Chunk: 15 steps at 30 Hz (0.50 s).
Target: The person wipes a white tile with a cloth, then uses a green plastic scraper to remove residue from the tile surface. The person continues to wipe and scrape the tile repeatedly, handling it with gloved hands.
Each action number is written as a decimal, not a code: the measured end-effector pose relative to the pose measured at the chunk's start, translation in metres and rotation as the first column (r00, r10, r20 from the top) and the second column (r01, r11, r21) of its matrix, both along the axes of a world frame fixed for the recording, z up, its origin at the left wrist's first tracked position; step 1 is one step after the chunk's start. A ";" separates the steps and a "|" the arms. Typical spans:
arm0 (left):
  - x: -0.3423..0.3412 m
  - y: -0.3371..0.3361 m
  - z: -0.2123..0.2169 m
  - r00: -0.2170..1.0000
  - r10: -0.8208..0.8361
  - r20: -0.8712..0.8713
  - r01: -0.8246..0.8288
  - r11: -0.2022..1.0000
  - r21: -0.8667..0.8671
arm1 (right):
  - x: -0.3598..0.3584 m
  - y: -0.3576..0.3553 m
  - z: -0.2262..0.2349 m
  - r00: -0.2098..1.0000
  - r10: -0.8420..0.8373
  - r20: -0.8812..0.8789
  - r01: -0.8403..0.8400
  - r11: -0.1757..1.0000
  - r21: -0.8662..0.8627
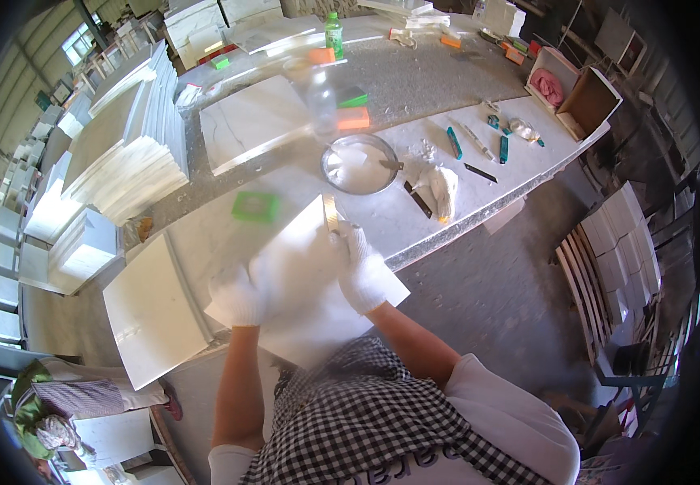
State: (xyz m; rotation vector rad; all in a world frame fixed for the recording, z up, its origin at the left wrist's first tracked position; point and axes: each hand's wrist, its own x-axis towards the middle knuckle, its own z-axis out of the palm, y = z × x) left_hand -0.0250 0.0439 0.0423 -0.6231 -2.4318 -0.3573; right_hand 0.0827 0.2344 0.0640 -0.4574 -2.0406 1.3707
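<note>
A white tile [301, 283] lies tilted on the surface [414, 218], just short of the round metal basin [359, 164]. Left hand [238, 295] fingers grip its edge; right hand [363, 271] fingers clasp a scraper [330, 215] at its top.

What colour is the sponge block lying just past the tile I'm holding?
Green. The sponge block shows best in the head view, on the worktable beyond the white tile.

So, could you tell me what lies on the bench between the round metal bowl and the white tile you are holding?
In the head view, only bare pale bench top separates the metal bowl from the white tile; the green pad sits off to the left.
</note>
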 end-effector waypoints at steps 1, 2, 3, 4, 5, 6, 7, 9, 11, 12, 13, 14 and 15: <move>0.000 0.000 -0.001 1.000 -0.002 0.018 0.001 1.000 0.014 | -0.001 -0.001 -0.001 0.998 0.031 -0.057 -0.031 0.999 -0.010; 0.000 0.000 -0.001 0.999 -0.002 0.039 0.001 1.000 0.027 | -0.001 -0.002 -0.003 1.000 0.008 0.013 -0.008 1.000 0.023; -0.001 0.000 -0.002 0.998 -0.003 0.060 0.000 0.999 0.041 | -0.003 -0.002 -0.005 1.000 0.006 0.028 -0.007 0.999 0.048; -0.002 -0.001 -0.002 1.000 -0.019 0.015 0.018 0.999 0.047 | -0.004 -0.002 -0.007 1.000 0.021 -0.009 -0.021 0.999 0.045; -0.002 0.000 -0.003 0.999 -0.036 -0.030 0.037 0.998 0.055 | -0.005 -0.001 -0.010 0.999 0.000 0.036 -0.003 0.994 0.107; -0.003 -0.001 -0.003 0.996 -0.050 -0.073 0.054 0.997 0.059 | -0.006 0.000 -0.011 1.000 -0.004 0.031 0.000 0.990 0.141; -0.003 -0.001 -0.003 0.995 -0.061 -0.075 0.066 0.996 0.066 | -0.006 0.001 -0.012 0.995 -0.010 0.099 -0.003 0.992 0.126; -0.003 -0.001 -0.003 0.994 -0.077 -0.079 0.083 0.994 0.075 | -0.005 0.005 -0.011 0.999 0.006 0.038 -0.017 0.960 0.280; -0.002 -0.001 -0.003 0.999 -0.033 -0.037 0.034 0.999 0.024 | -0.005 0.009 -0.007 0.996 0.030 0.081 -0.054 0.947 0.316; -0.002 -0.002 -0.003 1.000 -0.012 -0.017 0.012 1.000 -0.004 | -0.006 0.010 -0.005 0.992 0.046 0.119 -0.080 0.952 0.297; -0.001 -0.003 -0.003 0.999 -0.025 -0.025 0.025 1.000 0.008 | -0.007 0.010 -0.002 0.992 0.065 0.111 -0.095 0.949 0.300; -0.002 -0.003 -0.002 0.999 -0.039 -0.035 0.040 0.999 0.021 | -0.009 0.011 0.000 0.984 0.066 0.164 -0.107 0.962 0.252; -0.002 -0.003 -0.002 0.998 -0.053 -0.044 0.054 0.998 0.034 | -0.011 0.010 0.002 0.983 0.069 0.173 -0.108 0.968 0.226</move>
